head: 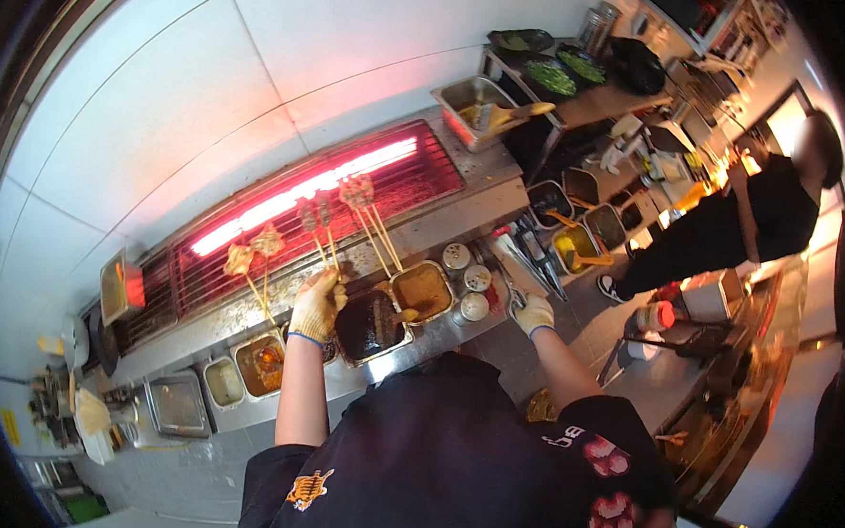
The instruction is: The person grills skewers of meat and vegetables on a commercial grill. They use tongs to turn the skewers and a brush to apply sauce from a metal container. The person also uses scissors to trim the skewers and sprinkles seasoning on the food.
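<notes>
My left hand (316,305), in a cream knit glove, is at the front of a glowing grill (398,184). Its fingers close on the lower ends of the wooden sticks of two dark meat skewers (317,219). To their right lie several pale skewers (358,192), and to their left two more skewers (252,251) with yellowish food. My right hand (534,314), gloved alike, grips the handle end of a metal tool (515,296), perhaps tongs or scissors, beside the counter edge. Just below my left hand stands a pan of dark sauce (369,326).
Beside the dark sauce are a brown seasoning pan (422,293) and several shakers (475,277). A metal container with a brush (498,117) stands at the grill's right end. Plates of greens (550,77) sit on a shelf. Another person (762,210) stands at the right.
</notes>
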{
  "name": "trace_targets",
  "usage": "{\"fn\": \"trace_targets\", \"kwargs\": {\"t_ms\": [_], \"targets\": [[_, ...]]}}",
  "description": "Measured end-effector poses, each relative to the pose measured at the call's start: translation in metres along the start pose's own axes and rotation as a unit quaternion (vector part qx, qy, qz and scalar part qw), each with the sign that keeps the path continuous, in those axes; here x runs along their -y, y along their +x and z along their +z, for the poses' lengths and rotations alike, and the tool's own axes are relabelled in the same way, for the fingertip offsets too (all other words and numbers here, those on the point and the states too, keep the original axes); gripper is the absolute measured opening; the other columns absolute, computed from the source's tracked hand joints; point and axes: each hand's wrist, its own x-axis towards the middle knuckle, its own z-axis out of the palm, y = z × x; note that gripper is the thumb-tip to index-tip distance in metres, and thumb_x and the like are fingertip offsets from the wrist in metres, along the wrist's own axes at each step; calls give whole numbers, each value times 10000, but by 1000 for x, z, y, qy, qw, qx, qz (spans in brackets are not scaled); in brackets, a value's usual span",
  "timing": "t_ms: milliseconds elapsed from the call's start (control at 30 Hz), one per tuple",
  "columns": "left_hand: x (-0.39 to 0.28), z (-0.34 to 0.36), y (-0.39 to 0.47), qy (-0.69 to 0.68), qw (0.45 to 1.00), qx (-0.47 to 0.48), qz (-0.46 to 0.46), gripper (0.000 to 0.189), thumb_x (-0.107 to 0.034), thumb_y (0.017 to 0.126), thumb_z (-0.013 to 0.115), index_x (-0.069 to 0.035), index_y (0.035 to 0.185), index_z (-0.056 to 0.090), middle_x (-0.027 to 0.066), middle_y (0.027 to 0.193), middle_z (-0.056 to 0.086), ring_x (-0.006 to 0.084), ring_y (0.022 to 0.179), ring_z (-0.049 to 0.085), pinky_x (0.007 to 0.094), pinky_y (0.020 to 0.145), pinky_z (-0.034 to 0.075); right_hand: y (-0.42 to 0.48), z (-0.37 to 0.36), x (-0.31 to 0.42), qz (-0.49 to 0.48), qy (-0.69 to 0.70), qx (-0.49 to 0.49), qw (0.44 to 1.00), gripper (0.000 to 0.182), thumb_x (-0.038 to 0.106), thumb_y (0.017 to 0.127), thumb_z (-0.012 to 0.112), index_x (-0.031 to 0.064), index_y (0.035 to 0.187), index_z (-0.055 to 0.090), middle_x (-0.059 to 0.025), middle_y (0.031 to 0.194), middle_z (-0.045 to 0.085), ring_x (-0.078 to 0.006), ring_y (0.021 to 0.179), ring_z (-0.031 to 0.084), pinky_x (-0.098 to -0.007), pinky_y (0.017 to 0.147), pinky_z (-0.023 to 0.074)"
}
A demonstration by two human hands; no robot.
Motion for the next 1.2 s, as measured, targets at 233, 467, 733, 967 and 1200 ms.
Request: {"fn": "trace_targets", "kwargs": {"t_ms": [233, 467, 733, 967, 1200], "targets": [[0, 0, -3, -2, 1000, -20, 15, 94, -100, 997, 645, -33, 1053, 679, 97, 858, 704, 135, 628, 600, 247, 540, 526, 68, -17, 76, 51, 544, 4, 837, 497, 258, 957, 696, 24, 1369, 545, -121, 1016, 681, -280, 959, 677, -376, 775, 571], [-2, -1, 4, -2, 1000, -14, 13, 109, -122, 1016, 621, -44, 1088, 645, 78, 883, 680, 141, 663, 588, 260, 558, 513, 138, 15, 98, 144, 760, 16, 633, 199, 126, 969, 684, 29, 1100, 571, -97, 938, 630, -233, 777, 660, -358, 682, 615], [-1, -6, -1, -20, 999, -41, 26, 99, -113, 980, 683, -75, 1070, 669, 49, 865, 686, 160, 672, 625, 288, 566, 528, 137, 14, 98, 151, 794, 39, 588, 99, 64, 983, 653, 32, 1022, 568, -94, 924, 621, -207, 735, 632, -351, 670, 612], [-3, 3, -1, 6, 1000, -9, 24, 134, -136, 986, 675, -68, 1100, 656, 79, 897, 709, 182, 706, 661, 308, 596, 561, 151, 27, 77, 128, 794, 60, 591, 142, 107, 989, 660, 39, 1081, 576, -83, 934, 629, -223, 784, 647, -377, 719, 617], [-5, 4, -6, -5, 1000, -8, 8, 96, -107, 1002, 632, -42, 1072, 646, 124, 914, 722, 201, 698, 686, 326, 591, 600, 143, 20, 86, 131, 788, 78, 596, 138, 144, 993, 669, 49, 1055, 591, -79, 910, 620, -219, 774, 642, -362, 740, 614]]}}
